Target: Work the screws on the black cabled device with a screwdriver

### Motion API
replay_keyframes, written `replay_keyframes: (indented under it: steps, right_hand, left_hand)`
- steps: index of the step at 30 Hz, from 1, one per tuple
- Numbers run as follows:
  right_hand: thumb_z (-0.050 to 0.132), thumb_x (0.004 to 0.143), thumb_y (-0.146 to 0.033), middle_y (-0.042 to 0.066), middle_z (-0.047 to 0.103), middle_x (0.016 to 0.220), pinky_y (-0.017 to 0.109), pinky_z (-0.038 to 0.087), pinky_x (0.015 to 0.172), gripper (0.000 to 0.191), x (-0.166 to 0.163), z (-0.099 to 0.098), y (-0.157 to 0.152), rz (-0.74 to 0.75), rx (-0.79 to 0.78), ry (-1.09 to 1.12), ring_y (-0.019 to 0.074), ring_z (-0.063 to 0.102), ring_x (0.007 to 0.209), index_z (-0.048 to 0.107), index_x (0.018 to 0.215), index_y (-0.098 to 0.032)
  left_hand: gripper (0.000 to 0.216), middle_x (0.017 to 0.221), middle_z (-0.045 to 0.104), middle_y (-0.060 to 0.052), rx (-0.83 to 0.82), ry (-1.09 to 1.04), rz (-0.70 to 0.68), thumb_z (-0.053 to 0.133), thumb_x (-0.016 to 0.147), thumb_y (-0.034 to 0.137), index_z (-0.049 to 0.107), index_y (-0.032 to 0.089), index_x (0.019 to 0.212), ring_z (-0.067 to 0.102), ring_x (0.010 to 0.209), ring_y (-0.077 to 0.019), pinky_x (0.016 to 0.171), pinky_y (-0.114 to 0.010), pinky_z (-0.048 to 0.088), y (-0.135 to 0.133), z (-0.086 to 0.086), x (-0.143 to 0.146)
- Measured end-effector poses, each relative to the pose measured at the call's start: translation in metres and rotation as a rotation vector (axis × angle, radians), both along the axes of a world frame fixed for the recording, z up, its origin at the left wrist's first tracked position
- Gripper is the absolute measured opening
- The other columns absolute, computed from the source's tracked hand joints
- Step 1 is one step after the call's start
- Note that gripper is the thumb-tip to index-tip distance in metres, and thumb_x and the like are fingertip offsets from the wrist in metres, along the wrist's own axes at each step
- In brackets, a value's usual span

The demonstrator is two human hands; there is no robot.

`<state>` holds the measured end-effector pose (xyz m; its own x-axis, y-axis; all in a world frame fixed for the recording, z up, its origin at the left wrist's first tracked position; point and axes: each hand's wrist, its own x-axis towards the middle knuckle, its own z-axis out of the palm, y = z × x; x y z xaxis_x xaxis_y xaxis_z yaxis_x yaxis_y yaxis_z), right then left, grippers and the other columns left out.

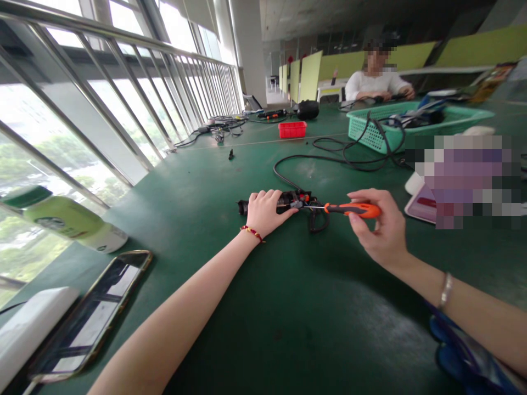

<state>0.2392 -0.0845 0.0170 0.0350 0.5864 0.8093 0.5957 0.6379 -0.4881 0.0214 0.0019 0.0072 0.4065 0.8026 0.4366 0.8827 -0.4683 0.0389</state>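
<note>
My left hand [265,211] is wrapped over a black corded power tool [287,202] lying on the green table, its housing apparently opened with small red and grey parts showing. In my right hand [381,227] is an orange and black screwdriver [354,209], gripped by its handle between thumb and fingers. The screwdriver's thin shaft points left, and its tip reaches the inner parts beside my left thumb. Whether the tip sits in a screw is too small to tell. A black looped handle part [319,219] shows just below the shaft.
A black cord [304,157] runs back toward a green basket [370,131] of tools. A small red bin [292,130] stands farther back. At left are a bottle [66,219], a phone [94,312] and a metal railing [123,46]. Another person [376,82] sits across the table.
</note>
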Motion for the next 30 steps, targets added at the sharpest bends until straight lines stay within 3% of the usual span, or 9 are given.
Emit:
replay_keyframes:
  steps: [2,5,10,13,19,21,25,30]
  right_hand:
    - [0.058,0.074,-0.019,0.003,0.058,0.088,0.034,0.05,0.068,0.027,-0.0006,0.0,0.0011,-0.003,0.015,0.018,0.0183,0.06,0.076,0.055,0.1,-0.024]
    - [0.056,0.08,-0.025,-0.001,0.056,0.072,0.031,0.048,0.057,0.021,0.0002,-0.0019,0.0021,0.008,-0.104,0.078,0.0148,0.057,0.058,0.055,0.101,-0.024]
    - [0.045,0.089,-0.035,-0.007,0.04,0.046,0.024,0.034,0.04,0.02,0.0026,-0.0044,0.0023,0.088,-0.276,0.166,0.0105,0.043,0.038,0.059,0.097,-0.022]
    - [0.046,0.088,-0.032,-0.006,0.045,0.053,0.025,0.033,0.041,0.018,0.0024,-0.0038,0.0019,0.048,-0.239,0.114,0.01,0.042,0.041,0.057,0.099,-0.023]
    - [0.056,0.077,-0.02,0.002,0.055,0.088,0.032,0.047,0.064,0.029,0.0022,-0.0043,0.0026,0.03,-0.077,0.079,0.0156,0.058,0.068,0.051,0.105,-0.023]
    - [0.056,0.078,-0.021,0.001,0.056,0.085,0.031,0.046,0.061,0.024,0.0021,-0.0042,0.0019,0.012,-0.107,0.082,0.0141,0.056,0.062,0.052,0.101,-0.023]
    - [0.053,0.082,-0.023,-0.005,0.05,0.058,0.028,0.041,0.05,0.019,0.0009,-0.0024,-0.0001,0.006,-0.211,0.074,0.0127,0.049,0.048,0.053,0.1,-0.023]
    - [0.058,0.074,-0.017,0.001,0.056,0.083,0.032,0.047,0.064,0.031,0.0007,-0.0024,0.001,0.019,-0.063,0.072,0.0165,0.058,0.07,0.052,0.104,-0.023]
  left_hand:
    - [0.051,0.097,0.063,-0.006,0.002,-0.001,0.003,0.044,0.08,0.066,0.055,0.021,0.102,0.054,0.092,-0.0263,0.081,-0.039,0.035,-0.0004,-0.0004,0.0004]
    - [0.051,0.097,0.063,-0.006,0.007,-0.033,0.023,0.045,0.079,0.065,0.054,0.02,0.102,0.054,0.092,-0.0265,0.081,-0.04,0.035,-0.001,-0.0012,0.0017]
    - [0.048,0.094,0.064,-0.006,0.014,-0.064,0.071,0.046,0.08,0.064,0.052,0.02,0.098,0.055,0.09,-0.0266,0.08,-0.039,0.034,-0.0015,-0.0019,0.0031]
    - [0.047,0.093,0.064,-0.006,0.016,-0.063,0.064,0.045,0.08,0.064,0.052,0.02,0.096,0.055,0.09,-0.0264,0.08,-0.039,0.034,-0.0017,-0.0013,0.0031]
    - [0.043,0.094,0.064,-0.006,0.016,-0.06,0.063,0.048,0.079,0.06,0.052,0.02,0.096,0.056,0.09,-0.026,0.08,-0.038,0.035,-0.0024,-0.0003,0.003]
    - [0.042,0.093,0.064,-0.006,0.022,-0.061,0.059,0.049,0.079,0.058,0.052,0.02,0.096,0.056,0.089,-0.0258,0.08,-0.038,0.035,-0.0024,-0.0006,0.0029]
    - [0.04,0.091,0.063,-0.005,0.033,-0.056,0.054,0.048,0.079,0.057,0.052,0.02,0.097,0.055,0.088,-0.0255,0.079,-0.038,0.035,-0.0022,-0.0015,0.003]
    - [0.04,0.092,0.063,-0.005,0.052,-0.044,0.067,0.048,0.08,0.056,0.052,0.02,0.096,0.055,0.088,-0.0251,0.079,-0.037,0.035,-0.0021,-0.0022,0.0034]
